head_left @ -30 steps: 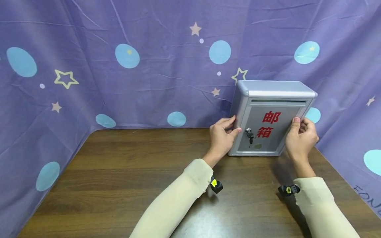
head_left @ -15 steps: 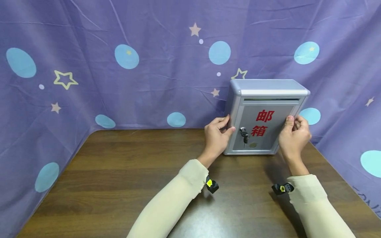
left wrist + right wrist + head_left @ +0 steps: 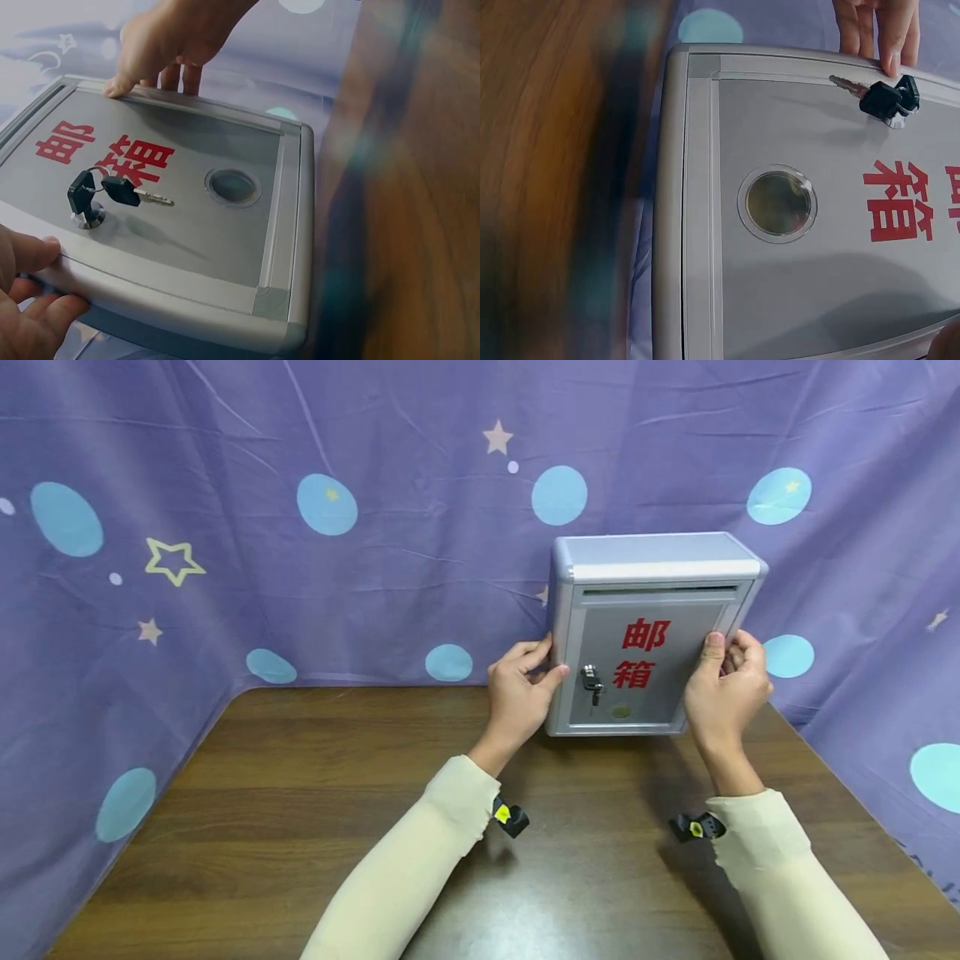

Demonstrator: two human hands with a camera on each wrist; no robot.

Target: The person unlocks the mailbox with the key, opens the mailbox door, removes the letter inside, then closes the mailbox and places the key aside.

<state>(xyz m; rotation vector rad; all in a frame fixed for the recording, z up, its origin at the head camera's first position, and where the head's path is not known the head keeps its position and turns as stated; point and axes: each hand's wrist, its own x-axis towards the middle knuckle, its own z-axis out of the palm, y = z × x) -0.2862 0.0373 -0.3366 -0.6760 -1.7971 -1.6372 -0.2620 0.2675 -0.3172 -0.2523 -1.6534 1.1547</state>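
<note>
A silver metal mailbox [image 3: 663, 693] with red characters is held upright between both hands, tipped slightly to one side. My left hand [image 3: 521, 689] grips its left edge, thumb on the front frame and fingers along the side wall. On the opposite edge, my right hand [image 3: 727, 693] grips with the thumb on the front panel and the fingers bent round the side. Two black-headed keys [image 3: 120, 189] hang on a ring from the lock [image 3: 88, 216], one of them in it. Low on the door is a round window [image 3: 778, 202]. A narrow slot [image 3: 660, 590] runs below the top.
The brown wooden table [image 3: 322, 827] stretches beneath and in front of the mailbox. Behind it hangs a purple curtain [image 3: 390, 577] with stars and blue dots, close to the table's back edge. Black wrist straps [image 3: 512, 818] sit at both cuffs.
Both hands have carried the mailbox to the left and raised it a little, its lower edge now higher in the head view. The grip on both sides stays the same.
</note>
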